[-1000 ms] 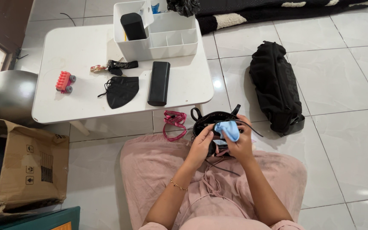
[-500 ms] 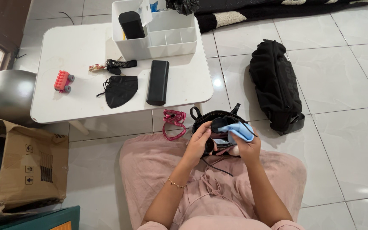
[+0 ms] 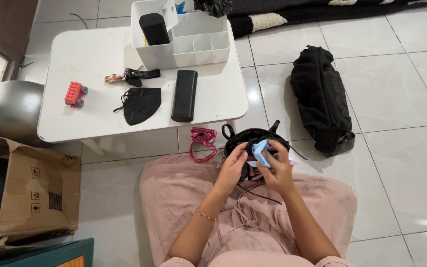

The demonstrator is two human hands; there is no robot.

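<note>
Two hands, left and right, both grasping one blue cloth and dark sunglasses above one small black bag on lap; one white bench, tiled floor.

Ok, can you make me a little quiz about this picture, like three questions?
1. True or false: the black face mask lies on the white table.
2. What colour is the cloth in the right hand?
3. Where is the red toy? A) on the floor B) on the table C) in the cardboard box

Key: 1 true; 2 blue; 3 B
</note>
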